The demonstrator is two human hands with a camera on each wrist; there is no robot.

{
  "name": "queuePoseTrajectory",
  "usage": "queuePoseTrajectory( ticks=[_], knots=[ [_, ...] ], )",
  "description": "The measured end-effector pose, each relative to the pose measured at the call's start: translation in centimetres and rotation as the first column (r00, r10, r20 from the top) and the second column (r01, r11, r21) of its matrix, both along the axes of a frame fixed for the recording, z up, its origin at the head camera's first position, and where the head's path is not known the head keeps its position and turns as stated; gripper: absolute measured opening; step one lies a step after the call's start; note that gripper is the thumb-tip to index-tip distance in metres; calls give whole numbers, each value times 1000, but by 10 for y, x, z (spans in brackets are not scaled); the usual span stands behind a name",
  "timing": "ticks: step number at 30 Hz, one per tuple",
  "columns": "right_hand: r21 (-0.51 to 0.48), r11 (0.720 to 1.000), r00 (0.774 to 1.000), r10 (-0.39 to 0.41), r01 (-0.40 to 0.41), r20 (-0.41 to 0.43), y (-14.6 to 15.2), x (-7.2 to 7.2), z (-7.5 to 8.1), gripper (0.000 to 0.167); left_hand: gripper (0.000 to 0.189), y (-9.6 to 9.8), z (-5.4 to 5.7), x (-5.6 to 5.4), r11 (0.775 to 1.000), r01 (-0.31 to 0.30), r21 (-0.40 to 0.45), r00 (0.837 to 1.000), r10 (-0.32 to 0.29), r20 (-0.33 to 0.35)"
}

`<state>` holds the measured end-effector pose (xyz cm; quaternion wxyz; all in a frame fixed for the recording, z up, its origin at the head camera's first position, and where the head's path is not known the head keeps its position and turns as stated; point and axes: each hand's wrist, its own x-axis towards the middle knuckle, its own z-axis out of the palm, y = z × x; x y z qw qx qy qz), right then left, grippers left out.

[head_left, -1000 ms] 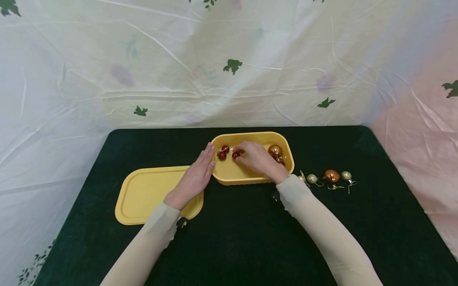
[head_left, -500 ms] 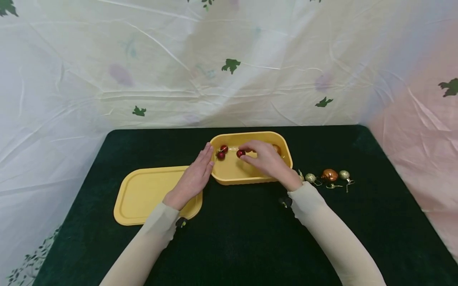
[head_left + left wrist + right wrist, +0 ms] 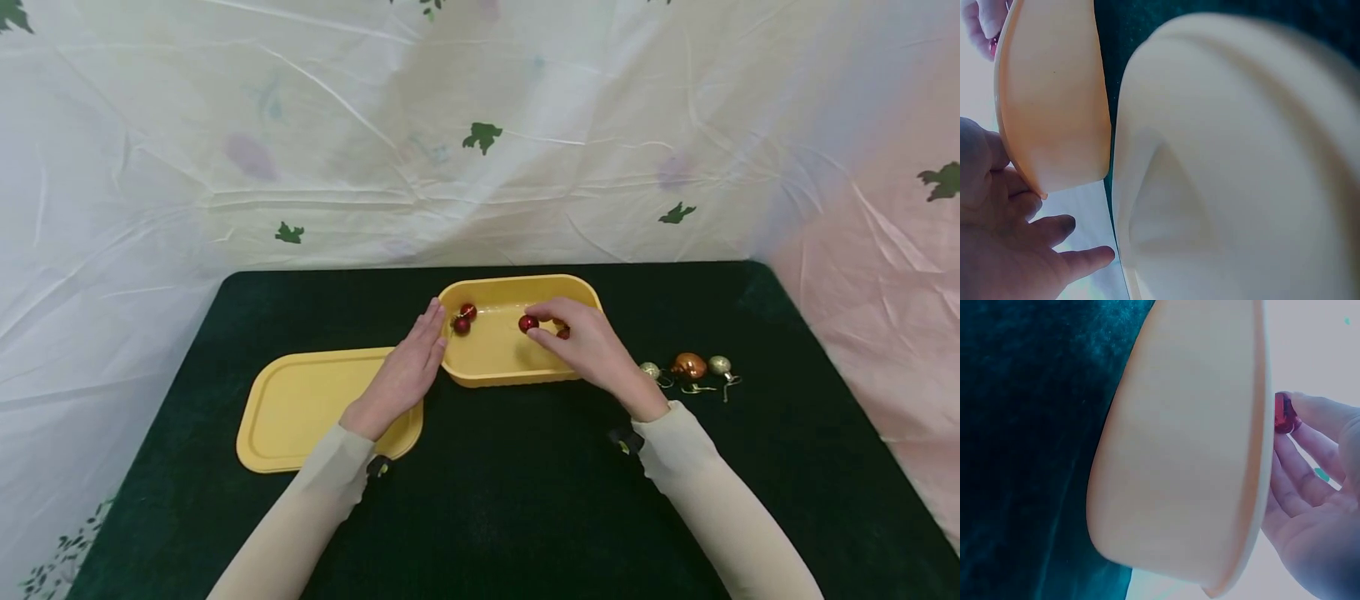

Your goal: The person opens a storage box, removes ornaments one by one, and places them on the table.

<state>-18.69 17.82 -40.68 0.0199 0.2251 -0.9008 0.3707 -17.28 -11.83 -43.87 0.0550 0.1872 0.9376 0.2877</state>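
My right hand (image 3: 596, 342) pinches a small shiny red Christmas bauble (image 3: 528, 323) between thumb and fingertips, over the inside of a yellow box (image 3: 491, 360). In the right wrist view that bauble (image 3: 1284, 414) shows just above the box rim. My left hand (image 3: 401, 372) lies with extended fingers along the box's left end; its fingertips meet the rim in the left wrist view. Two red baubles (image 3: 462, 326) sit inside at the left end. Another red bauble (image 3: 563, 332) shows partly behind my right fingers. The right end of the box is hidden by that hand.
A yellow lid (image 3: 307, 412) lies flat on the dark green tabletop (image 3: 480, 500), partly under my left forearm. Right of the box, a copper bauble (image 3: 688, 366) lies between two pale gold ones, including a glittery bauble (image 3: 720, 365). A patterned curtain (image 3: 375, 167) hangs behind.
My right hand has lifted the red bauble from the box floor near the two left ones and carried it rightward within the box. My left hand has stayed at the left end.
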Motion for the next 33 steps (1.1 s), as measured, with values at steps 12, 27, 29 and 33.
queuePoseTrajectory(
  ticks=[12, 27, 29, 33],
  knots=[
    [-50, 999, 996, -10, 6, -91, 24, 14, 7, 30, 59, -2, 0, 0, 1000, -5, -4, 1000, 5, 5],
    [-44, 988, 983, -153, 149, -97, 57, 30, 12, 31, 58, 1, 0, 0, 1000, -2, 2, 1000, 1, 8],
    [-45, 986, 982, -163, 160, -96, 61, 32, 13, 31, 58, 1, 0, -1, 1000, -1, -2, 1000, 1, 8],
    [-47, 983, 979, -182, 179, -92, 70, 36, 15, 31, 58, 1, 0, -1, 1000, 0, -5, 1000, 0, 8]
  ],
)
